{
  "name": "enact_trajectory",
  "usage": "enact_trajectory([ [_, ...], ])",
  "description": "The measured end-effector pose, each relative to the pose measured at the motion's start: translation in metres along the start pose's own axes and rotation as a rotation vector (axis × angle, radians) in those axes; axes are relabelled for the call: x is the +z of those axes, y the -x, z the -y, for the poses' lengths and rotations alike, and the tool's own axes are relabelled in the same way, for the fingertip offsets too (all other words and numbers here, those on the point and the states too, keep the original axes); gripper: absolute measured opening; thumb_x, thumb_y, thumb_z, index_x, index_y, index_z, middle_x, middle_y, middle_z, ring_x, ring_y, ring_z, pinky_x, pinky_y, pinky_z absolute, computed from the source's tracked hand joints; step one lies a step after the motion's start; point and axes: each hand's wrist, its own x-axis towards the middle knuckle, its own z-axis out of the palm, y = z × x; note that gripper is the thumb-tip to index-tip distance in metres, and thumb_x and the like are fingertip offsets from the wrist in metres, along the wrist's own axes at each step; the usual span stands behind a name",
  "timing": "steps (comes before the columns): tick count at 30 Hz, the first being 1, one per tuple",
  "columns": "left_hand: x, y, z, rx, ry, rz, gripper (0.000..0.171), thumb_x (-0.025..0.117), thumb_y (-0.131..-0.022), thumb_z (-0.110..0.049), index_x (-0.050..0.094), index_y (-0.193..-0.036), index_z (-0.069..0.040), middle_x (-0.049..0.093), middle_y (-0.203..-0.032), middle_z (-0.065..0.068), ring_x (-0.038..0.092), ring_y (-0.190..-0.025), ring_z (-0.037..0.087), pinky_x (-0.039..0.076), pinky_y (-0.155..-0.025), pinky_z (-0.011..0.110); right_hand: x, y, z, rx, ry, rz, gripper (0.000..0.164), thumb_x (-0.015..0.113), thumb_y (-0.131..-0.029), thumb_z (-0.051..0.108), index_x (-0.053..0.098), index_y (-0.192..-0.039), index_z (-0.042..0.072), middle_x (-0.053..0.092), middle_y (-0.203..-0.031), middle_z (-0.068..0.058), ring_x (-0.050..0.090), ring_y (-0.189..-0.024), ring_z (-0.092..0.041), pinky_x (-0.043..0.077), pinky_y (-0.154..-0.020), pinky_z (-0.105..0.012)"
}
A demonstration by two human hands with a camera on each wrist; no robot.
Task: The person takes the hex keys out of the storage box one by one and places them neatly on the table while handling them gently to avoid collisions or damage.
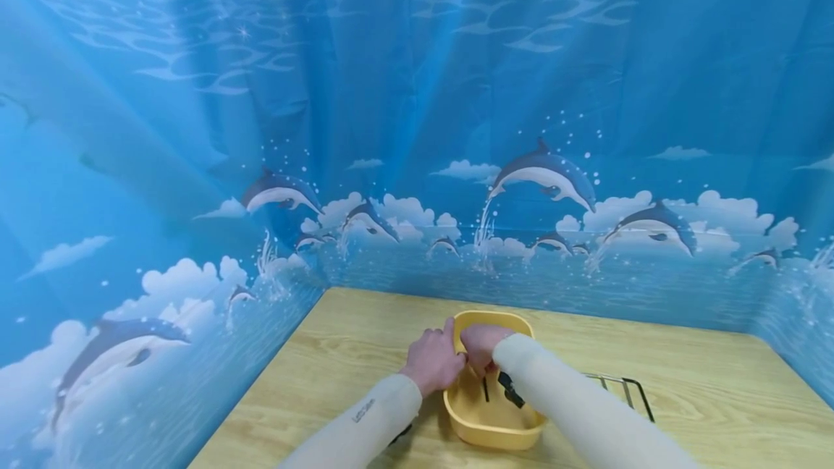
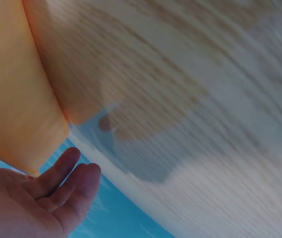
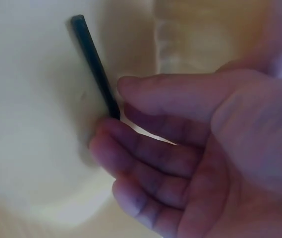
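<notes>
A yellow plastic basin (image 1: pixel 495 436) stands on the wooden table. My left hand (image 1: pixel 433 359) grips its left rim, thumb over the edge; the left wrist view shows that hand's fingers (image 2: pixel 74 186) beside the outer wall of the basin (image 2: pixel 17 89). Inside the basin is my right hand (image 1: pixel 481 344), fingers curled. A thin black rod, bent near one end like a hex key (image 3: pixel 95 67), runs into the fingertips of the right hand (image 3: pixel 175 153), which hold its lower end. Part of that end is hidden by the fingers. In the head view the rod (image 1: pixel 486 389) points towards me.
A dark metal wire rack (image 1: pixel 628 389) lies right of the basin, partly covered by my right sleeve (image 1: pixel 580 404). Wooden tabletop (image 1: pixel 365 317) extends on both sides. A blue curtain (image 1: pixel 404 129) printed with dolphins surrounds the table at the back and sides.
</notes>
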Motion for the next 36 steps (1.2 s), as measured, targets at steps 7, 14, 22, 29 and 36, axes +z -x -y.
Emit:
enact_trajectory([
  [7, 0.001, -0.001, 0.000, 0.001, 0.003, 0.001, 0.073, 0.058, -0.095, -0.043, 0.034, -0.155, -0.008, 0.066, -0.126, 0.017, 0.063, -0.115, 0.032, 0.057, -0.087, 0.048, 0.003, -0.007, 0.001, 0.029, 0.040, -0.031, 0.024, 0.080, -0.073, -0.007, 0.065, -0.073, 0.011, 0.061, -0.067, -0.003, 0.053, -0.045, -0.012, 0.045, -0.042, -0.024],
  [14, -0.001, 0.000, 0.000, 0.004, -0.003, -0.001, 0.073, 0.057, -0.094, -0.041, 0.034, -0.155, -0.007, 0.065, -0.127, 0.017, 0.062, -0.115, 0.032, 0.057, -0.086, 0.048, 0.004, -0.009, 0.002, 0.006, 0.149, -0.075, 0.022, 0.080, -0.072, -0.005, 0.064, -0.074, 0.011, 0.061, -0.071, -0.002, 0.056, -0.052, -0.013, 0.045, -0.044, -0.024],
  [22, -0.002, 0.002, 0.000, 0.010, 0.008, 0.000, 0.075, 0.056, -0.093, -0.040, 0.034, -0.156, -0.005, 0.065, -0.127, 0.019, 0.062, -0.115, 0.033, 0.056, -0.086, 0.049, 0.008, -0.006, 0.002, -0.033, 0.141, -0.137, 0.019, 0.073, -0.079, -0.003, 0.061, -0.072, 0.009, 0.058, -0.069, -0.002, 0.052, -0.057, -0.016, 0.044, -0.048, -0.027],
  [29, -0.001, 0.002, 0.000, 0.010, -0.004, -0.008, 0.074, 0.056, -0.095, -0.042, 0.034, -0.155, -0.006, 0.066, -0.123, 0.019, 0.063, -0.112, 0.032, 0.057, -0.083, 0.049, 0.011, -0.007, -0.001, -0.018, 0.114, -0.176, 0.012, 0.072, -0.083, 0.004, 0.062, -0.077, 0.009, 0.061, -0.076, -0.003, 0.051, -0.066, -0.017, 0.050, -0.063, -0.032],
  [36, -0.002, 0.002, -0.002, 0.004, -0.005, 0.001, 0.075, 0.056, -0.096, -0.045, 0.033, -0.156, -0.006, 0.065, -0.126, 0.019, 0.062, -0.115, 0.032, 0.056, -0.086, 0.049, 0.012, -0.007, -0.004, -0.025, 0.077, -0.161, 0.014, 0.072, -0.082, 0.001, 0.062, -0.075, 0.009, 0.059, -0.073, -0.003, 0.052, -0.064, -0.016, 0.048, -0.060, -0.029],
])
